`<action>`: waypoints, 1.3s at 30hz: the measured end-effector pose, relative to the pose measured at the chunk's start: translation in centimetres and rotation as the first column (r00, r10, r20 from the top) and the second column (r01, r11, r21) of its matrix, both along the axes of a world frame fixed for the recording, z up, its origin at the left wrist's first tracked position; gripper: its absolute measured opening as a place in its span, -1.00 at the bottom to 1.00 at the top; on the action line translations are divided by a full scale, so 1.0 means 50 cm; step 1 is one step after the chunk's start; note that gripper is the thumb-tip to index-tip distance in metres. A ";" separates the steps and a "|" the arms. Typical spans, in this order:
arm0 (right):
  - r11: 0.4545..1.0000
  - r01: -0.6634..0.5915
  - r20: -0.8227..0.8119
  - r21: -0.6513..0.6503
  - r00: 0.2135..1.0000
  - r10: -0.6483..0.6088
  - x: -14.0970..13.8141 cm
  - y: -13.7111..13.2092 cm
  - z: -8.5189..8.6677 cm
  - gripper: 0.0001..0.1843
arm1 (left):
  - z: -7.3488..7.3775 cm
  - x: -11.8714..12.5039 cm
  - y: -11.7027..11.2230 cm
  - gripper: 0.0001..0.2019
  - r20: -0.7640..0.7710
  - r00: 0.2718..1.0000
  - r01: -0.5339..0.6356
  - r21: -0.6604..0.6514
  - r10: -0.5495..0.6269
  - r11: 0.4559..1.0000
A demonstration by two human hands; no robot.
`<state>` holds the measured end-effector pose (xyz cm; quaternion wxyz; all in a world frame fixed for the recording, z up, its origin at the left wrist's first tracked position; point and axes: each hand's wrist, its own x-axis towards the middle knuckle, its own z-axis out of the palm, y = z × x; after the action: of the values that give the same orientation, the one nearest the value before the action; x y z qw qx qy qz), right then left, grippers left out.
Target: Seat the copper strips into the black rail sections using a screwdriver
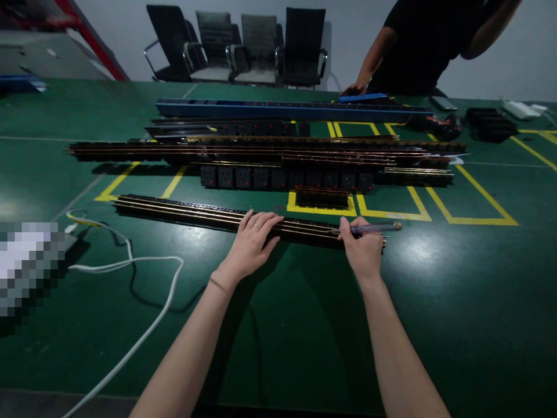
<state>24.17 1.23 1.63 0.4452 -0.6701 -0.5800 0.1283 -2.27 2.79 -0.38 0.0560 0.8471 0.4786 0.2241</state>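
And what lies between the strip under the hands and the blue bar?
The head view shows, nearest first, a short dark piece, a row of black sockets, then dark strips with coppery rods, plus yellow tape.

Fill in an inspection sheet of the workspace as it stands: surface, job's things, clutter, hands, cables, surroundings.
Surface: green tabletop marked with yellow tape outlines.
Job's things: long black strip with brass-coloured bars; slim tool with a translucent purplish handle, tip over the bars.
Clutter: black strips with copper-coloured bars, a row of square black sockets and a long blue bar lie farther back.
Hands: left hand rests on the long strip; right hand grips the tool near that strip's right end.
Cables: white cable curls over the tabletop's left side.
Surroundings: four black and grey armchairs by the wall; another person in dark clothing across the table.
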 end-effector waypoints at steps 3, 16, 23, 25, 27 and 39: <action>1.000 0.029 0.027 -0.006 0.999 -0.029 0.007 0.001 -0.004 -0.58 | -0.001 -0.007 0.007 -0.65 0.010 0.998 -0.059 -0.044 0.059 0.997; 0.999 -0.037 0.077 -0.022 0.996 0.038 0.000 -0.004 -0.006 -0.57 | -0.008 0.009 -0.011 -0.34 -0.088 0.994 -0.054 0.128 0.066 0.990; 0.999 -0.038 -0.012 -0.036 0.999 0.038 0.020 -0.005 0.003 -0.57 | -0.021 0.016 -0.004 -0.55 -0.083 0.996 -0.024 0.065 0.030 0.998; 0.999 -0.034 -0.038 -0.034 0.999 0.033 0.024 -0.005 0.005 -0.57 | -0.025 -0.005 0.003 -0.59 -0.078 0.993 -0.079 0.097 0.087 0.992; 0.998 -0.042 -0.055 -0.037 0.998 0.039 0.022 -0.006 0.006 -0.57 | -0.025 -0.021 0.007 -0.61 -0.088 0.989 -0.111 0.133 0.123 0.985; 0.995 0.101 -0.089 -0.020 0.991 -0.102 0.047 -0.002 0.005 -0.57 | -0.032 -0.126 0.021 -0.55 -0.039 0.979 -0.193 0.146 0.200 0.970</action>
<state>26.53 1.15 1.85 0.4715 -0.6957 -0.5237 0.1399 -8.58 3.82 -1.98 -0.0392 0.8030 0.5444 0.2392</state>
